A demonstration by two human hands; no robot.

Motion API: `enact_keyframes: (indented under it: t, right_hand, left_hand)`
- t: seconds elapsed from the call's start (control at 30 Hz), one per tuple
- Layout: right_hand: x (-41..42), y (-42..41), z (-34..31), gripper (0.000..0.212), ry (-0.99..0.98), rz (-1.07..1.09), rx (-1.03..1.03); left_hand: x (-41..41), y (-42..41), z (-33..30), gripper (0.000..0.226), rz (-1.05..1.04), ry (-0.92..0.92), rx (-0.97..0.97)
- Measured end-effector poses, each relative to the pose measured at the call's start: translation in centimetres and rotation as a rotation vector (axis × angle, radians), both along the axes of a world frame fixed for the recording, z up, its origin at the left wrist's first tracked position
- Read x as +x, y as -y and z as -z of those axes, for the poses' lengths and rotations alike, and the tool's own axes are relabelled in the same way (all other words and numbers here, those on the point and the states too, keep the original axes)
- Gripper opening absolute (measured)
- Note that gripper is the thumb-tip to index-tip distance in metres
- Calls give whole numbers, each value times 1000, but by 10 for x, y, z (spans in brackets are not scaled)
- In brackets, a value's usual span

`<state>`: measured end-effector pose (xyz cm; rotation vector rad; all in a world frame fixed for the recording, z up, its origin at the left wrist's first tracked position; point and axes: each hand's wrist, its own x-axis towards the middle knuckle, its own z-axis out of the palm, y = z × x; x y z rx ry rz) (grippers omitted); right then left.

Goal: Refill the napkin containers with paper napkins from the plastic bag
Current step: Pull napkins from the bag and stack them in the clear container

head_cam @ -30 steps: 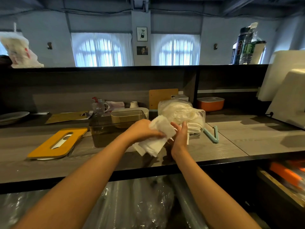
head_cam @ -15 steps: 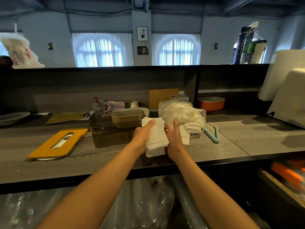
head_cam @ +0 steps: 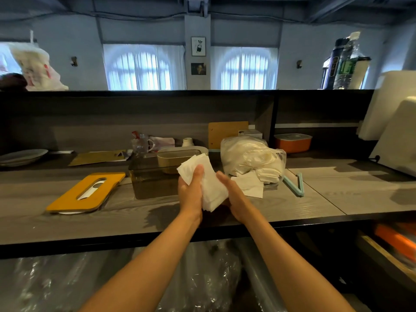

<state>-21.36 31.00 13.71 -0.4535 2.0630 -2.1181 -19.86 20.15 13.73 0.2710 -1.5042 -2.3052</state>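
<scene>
Midway, by the look of it: stack of napkins (head_cam: 210, 183) held upright above the near edge of the surface (head_cam: 315, 199), gripped by the left hand (head_cam: 191, 194) with thumb curled over the front, steadied on the other side by the flat, straight-fingered right hand (head_cam: 231, 194). Just left and far of the hands, dark see-through container (head_cam: 153, 179) standing open and seemingly not yet filled; yellow lid (head_cam: 86, 192) lying off to its left. Beige container (head_cam: 177, 156) behind, contents unclear. To the right, plastic bag (head_cam: 249, 156) with plenty of napkins inside, one loose sheet (head_cam: 249, 185) beside it. Left to do, probably: squaring the stack, loading, closing the lid.
</scene>
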Motion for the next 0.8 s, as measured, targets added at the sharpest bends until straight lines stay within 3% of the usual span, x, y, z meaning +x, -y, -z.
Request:
enact_keyframes:
  t: [0.13,0.27,0.4,0.5,0.6,0.67,0.8]
  right_hand:
    - [0,2,2,48,-146,-61,174]
    - [-4,0,5,56,-141,-38,168]
    - [-4,-4,3,65,-62,113,-18]
    - [-5,-3,2,70,-56,126,38]
    - [-3,1,4,75,-93,94,180]
    - [-2,5,2,74,-96,103,237]
    - [-2,16,-2,65,-43,228,217]
  left_hand:
    - [4,6,1,44,-14,19,-22]
    - [9,29,2,41,88,15,1]
    - [13,63,3,48,197,20,-178]
    - [20,78,1,37,300,20,-404]
    - [18,83,4,51,315,44,-667]
    - [16,73,3,59,286,81,-645]
    - [15,40,2,48,72,124,-457]
